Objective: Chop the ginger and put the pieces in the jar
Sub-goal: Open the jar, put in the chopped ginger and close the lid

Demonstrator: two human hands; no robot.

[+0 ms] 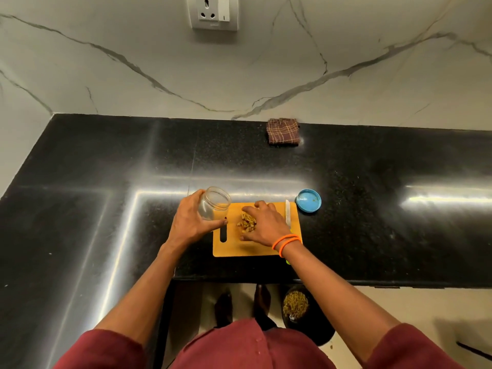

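A small heap of chopped ginger pieces [246, 222] lies on the orange cutting board [266, 249] near the counter's front edge. My right hand [266, 225] is cupped over the heap, fingers curved around its right side and touching the board. My left hand [190, 222] grips the clear jar [214, 202], which is tilted with its open mouth toward the board's left edge. A white-bladed knife [287, 213] lies along the board's right side, its handle hidden under my right wrist. The jar's blue lid [308, 201] lies upturned on the counter just right of the board.
The black polished countertop [106, 195] runs left and right, its front edge close below the board. A folded brown checked cloth [283, 131] sits at the back by the marble wall. On the floor below stands a dark bin [298, 310] with scraps inside.
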